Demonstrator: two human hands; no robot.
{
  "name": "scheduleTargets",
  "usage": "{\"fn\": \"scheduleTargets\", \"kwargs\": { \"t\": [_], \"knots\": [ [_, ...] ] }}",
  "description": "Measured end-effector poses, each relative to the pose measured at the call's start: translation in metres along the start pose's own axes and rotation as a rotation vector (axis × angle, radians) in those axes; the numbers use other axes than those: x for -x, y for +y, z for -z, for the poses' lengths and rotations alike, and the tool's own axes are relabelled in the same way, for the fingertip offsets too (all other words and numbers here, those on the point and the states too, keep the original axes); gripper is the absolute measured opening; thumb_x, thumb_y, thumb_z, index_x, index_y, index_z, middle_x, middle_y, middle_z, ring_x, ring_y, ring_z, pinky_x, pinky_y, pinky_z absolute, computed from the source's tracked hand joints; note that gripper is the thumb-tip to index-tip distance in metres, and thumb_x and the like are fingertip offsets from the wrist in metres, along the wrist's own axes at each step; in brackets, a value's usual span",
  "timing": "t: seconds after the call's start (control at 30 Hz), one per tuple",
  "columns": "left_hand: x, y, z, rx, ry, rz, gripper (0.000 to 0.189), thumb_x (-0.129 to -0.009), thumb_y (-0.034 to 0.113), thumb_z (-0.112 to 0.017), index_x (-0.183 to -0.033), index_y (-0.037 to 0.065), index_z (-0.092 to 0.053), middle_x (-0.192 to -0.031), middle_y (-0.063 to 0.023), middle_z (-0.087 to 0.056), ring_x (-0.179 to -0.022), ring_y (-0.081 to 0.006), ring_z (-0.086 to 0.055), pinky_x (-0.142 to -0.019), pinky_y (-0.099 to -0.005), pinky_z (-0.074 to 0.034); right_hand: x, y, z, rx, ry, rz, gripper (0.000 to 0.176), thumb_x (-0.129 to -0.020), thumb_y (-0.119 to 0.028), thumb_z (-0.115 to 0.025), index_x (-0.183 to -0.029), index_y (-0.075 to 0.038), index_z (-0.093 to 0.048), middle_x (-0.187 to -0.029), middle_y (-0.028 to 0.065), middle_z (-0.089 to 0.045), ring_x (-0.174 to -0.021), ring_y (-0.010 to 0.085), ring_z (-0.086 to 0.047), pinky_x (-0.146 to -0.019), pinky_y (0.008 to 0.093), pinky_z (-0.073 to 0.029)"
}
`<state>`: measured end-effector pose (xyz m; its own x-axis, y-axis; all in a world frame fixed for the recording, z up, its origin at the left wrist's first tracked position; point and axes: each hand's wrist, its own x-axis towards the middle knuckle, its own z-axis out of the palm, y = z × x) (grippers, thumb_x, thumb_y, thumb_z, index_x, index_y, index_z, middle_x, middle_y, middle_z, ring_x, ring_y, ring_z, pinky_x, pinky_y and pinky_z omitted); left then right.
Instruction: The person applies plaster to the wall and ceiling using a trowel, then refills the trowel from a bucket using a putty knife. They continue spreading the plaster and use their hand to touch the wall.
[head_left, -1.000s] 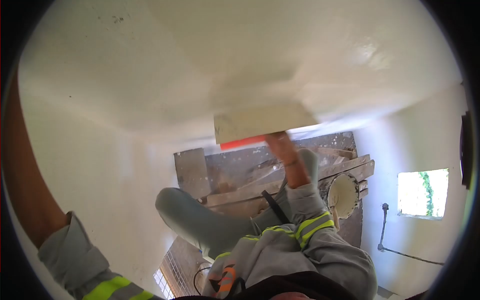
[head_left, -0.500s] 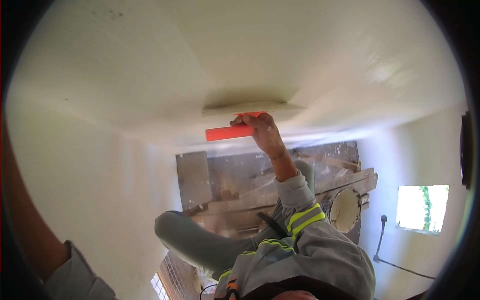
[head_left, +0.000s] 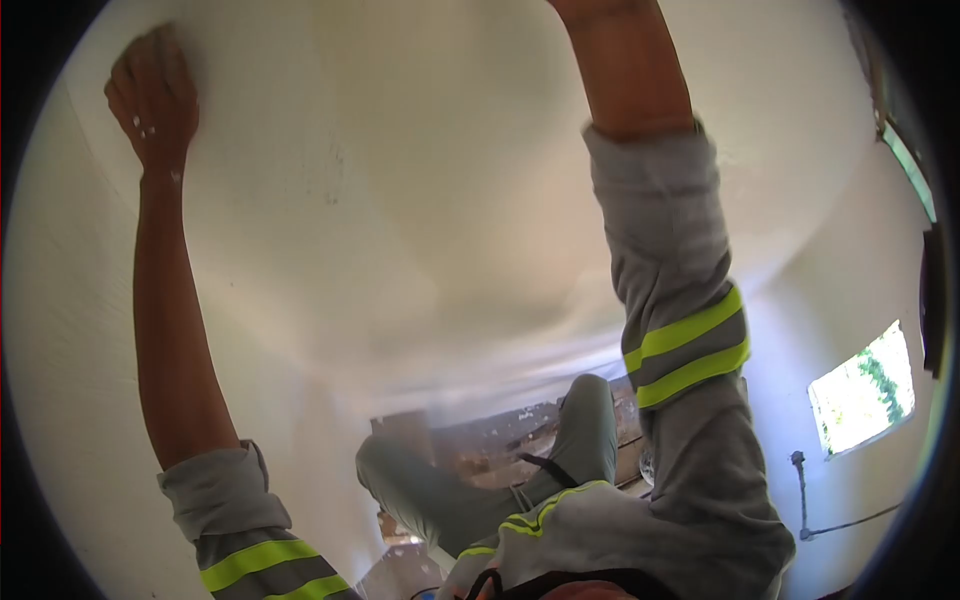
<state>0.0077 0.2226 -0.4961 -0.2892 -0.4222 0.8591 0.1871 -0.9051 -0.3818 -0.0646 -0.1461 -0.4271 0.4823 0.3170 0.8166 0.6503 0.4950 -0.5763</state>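
My left hand (head_left: 155, 95) is raised at the upper left and rests against the pale, smooth wall (head_left: 450, 180), with pale spots on its skin. Its fingers look stretched out along the surface, and no tool shows in it. My right forearm (head_left: 635, 80) reaches up past the top edge, so the right hand is out of sight. The red-handled plastering trowel seen earlier is out of view too.
Below my knees lie boards (head_left: 500, 455) on a stained floor. A bucket (head_left: 647, 465) is partly hidden behind my right sleeve. On the right wall are a small bright window opening (head_left: 865, 390) and a dark conduit line (head_left: 803, 495).
My right arm has swung upward, taking hand and red-handled trowel out of the frame. My left hand has come into view on the wall, and the camera has tilted up.
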Motion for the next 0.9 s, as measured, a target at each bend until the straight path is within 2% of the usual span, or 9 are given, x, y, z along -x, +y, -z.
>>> {"fn": "scheduleTargets", "kwargs": {
  "t": [0.17, 0.23, 0.33, 0.43, 0.47, 0.57, 0.63, 0.8, 0.9],
  "knots": [
    [0.0, 0.009, 0.002, 0.141, -0.026, 0.165, 0.033, -0.098, 0.027, -0.047, -0.122, 0.006, -0.057, -0.124, -0.016, -0.053, -0.11, -0.0319, -0.049, -0.092, -0.0446, -0.04, 0.178, -0.009, 0.036, 0.194, 0.258, -0.025, 0.024, -0.1, -0.018, -0.047, -0.098, 0.004, -0.058, -0.086, 0.011, -0.063, -0.084, 0.0242, -0.066, -0.081, 0.0369, -0.052],
    [-0.004, 0.019, 0.011, 0.107, -0.058, 0.213, 0.034, -0.099, 0.025, -0.046, -0.125, 0.004, -0.055, -0.124, -0.0166, -0.054, -0.114, -0.0315, -0.049, -0.095, -0.0444, -0.038, 0.26, 0.008, 0.046, 0.233, 0.443, -0.357, 0.023, -0.097, -0.018, -0.05, -0.101, 0.002, -0.06, -0.083, 0.012, -0.062, -0.08, 0.0252, -0.066, -0.079, 0.0393, -0.053],
    [-0.016, 0.026, 0.021, 0.141, -0.082, 0.249, 0.035, -0.1, 0.024, -0.045, -0.127, 0.002, -0.052, -0.125, -0.0174, -0.053, -0.117, -0.0312, -0.047, -0.098, -0.045, -0.036, 0.298, 0.017, 0.064, 0.629, 0.377, -0.513, 0.013, -0.09, -0.012, -0.059, -0.093, 0.0, -0.056, -0.076, 0.0071, -0.058, -0.07, 0.0179, -0.062, -0.071, 0.0339, -0.053],
    [-0.009, 0.029, 0.017, 0.152, -0.076, 0.276, 0.035, -0.101, 0.023, -0.043, -0.128, 0.002, -0.05, -0.126, -0.0175, -0.052, -0.117, -0.0315, -0.046, -0.098, -0.0457, -0.035, 0.238, -0.025, 0.068, 1.172, 0.355, -0.452, 0.012, -0.09, -0.012, -0.062, -0.093, -0.001, -0.058, -0.071, 0.0035, -0.059, -0.062, 0.0101, -0.056, -0.058, 0.0282, -0.049],
    [-0.008, 0.028, 0.013, 0.143, -0.062, 0.283, 0.035, -0.101, 0.023, -0.043, -0.128, 0.002, -0.05, -0.126, -0.0175, -0.051, -0.116, -0.0317, -0.046, -0.099, -0.0458, -0.035, 0.209, -0.041, 0.067, 1.32, 0.361, -0.276, 0.022, -0.086, -0.021, -0.069, -0.099, -0.004, -0.063, -0.071, 0.0137, -0.066, -0.064, 0.0228, -0.067, -0.059, 0.0343, -0.052],
    [-0.016, 0.028, 0.021, 0.197, -0.063, 0.245, 0.034, -0.101, 0.024, -0.042, -0.127, 0.003, -0.05, -0.126, -0.017, -0.05, -0.115, -0.0324, -0.046, -0.098, -0.0466, -0.035, 0.104, -0.086, 0.056, 1.461, 0.264, 0.122, 0.024, -0.083, -0.023, -0.074, -0.084, -0.003, -0.061, -0.068, 0.0158, -0.065, -0.063, 0.0323, -0.065, -0.056, 0.0359, -0.05],
    [-0.017, 0.026, 0.025, 0.214, -0.07, 0.255, 0.031, -0.101, 0.022, -0.044, -0.125, 0.005, -0.051, -0.125, -0.0159, -0.05, -0.114, -0.032, -0.046, -0.096, -0.0458, -0.037, 0.041, -0.097, 0.058, 1.648, 0.29, 0.305, 0.03, -0.08, -0.028, -0.075, -0.084, -0.002, -0.061, -0.063, 0.0144, -0.064, -0.06, 0.03, -0.065, -0.058, 0.0388, -0.05],
    [-0.015, 0.021, 0.02, 0.268, -0.051, 0.256, 0.026, -0.098, 0.017, -0.048, -0.122, 0.008, -0.053, -0.123, -0.0137, -0.051, -0.111, -0.0311, -0.047, -0.094, -0.0434, -0.039, -0.019, -0.053, 0.035, 2.079, -0.087, 0.095, 0.036, -0.085, -0.04, -0.066, -0.094, -0.005, -0.065, -0.078, 0.0154, -0.068, -0.071, 0.0343, -0.067, -0.064, 0.0444, -0.054],
    [-0.018, 0.021, 0.023, 0.289, -0.047, 0.228, 0.027, -0.098, 0.017, -0.048, -0.122, 0.007, -0.053, -0.123, -0.014, -0.051, -0.111, -0.0317, -0.047, -0.094, -0.0438, -0.039, 0.056, 0.027, 0.03, 1.973, -0.193, 0.068, 0.035, -0.084, -0.039, -0.064, -0.099, -0.008, -0.065, -0.081, 0.0151, -0.068, -0.078, 0.036, -0.068, -0.069, 0.0464, -0.055]
  ]
}}
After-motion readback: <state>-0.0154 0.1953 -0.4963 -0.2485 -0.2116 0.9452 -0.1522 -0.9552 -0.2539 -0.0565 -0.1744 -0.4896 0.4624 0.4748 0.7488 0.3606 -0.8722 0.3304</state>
